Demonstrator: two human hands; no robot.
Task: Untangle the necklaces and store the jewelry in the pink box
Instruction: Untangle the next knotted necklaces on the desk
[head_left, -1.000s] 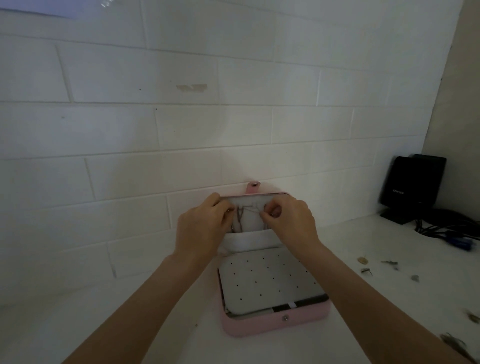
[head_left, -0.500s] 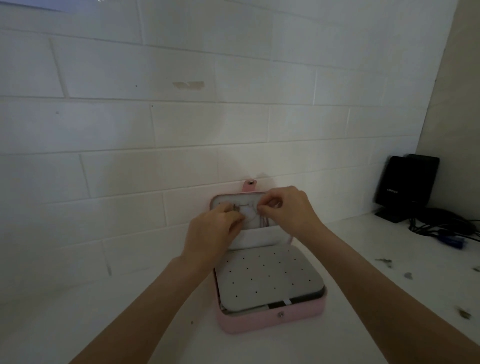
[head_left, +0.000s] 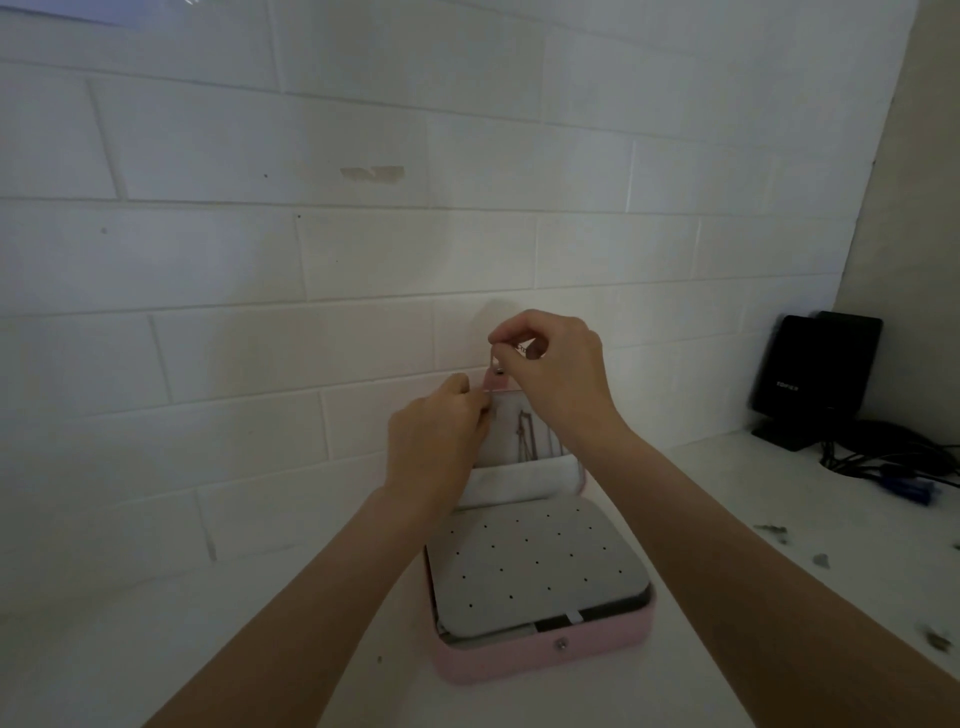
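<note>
Two bare hands work at the raised lid of the pink box (head_left: 545, 657), which sits open on the white bench (head_left: 260, 597) against the brick wall. Left hand (head_left: 439, 447) pinches something small at the lid's left edge. Thin necklaces (head_left: 525, 436) hang inside the lid. Right hand (head_left: 558, 369) pinches a chain end above the lid. Black speakers (head_left: 813, 379) stand far right.

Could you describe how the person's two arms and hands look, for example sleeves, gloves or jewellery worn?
Both forearms are bare as far as the frame shows: no sleeves are visible. The left hand and the right hand wear no gloves; I see no rings, watch or bracelet.
</note>
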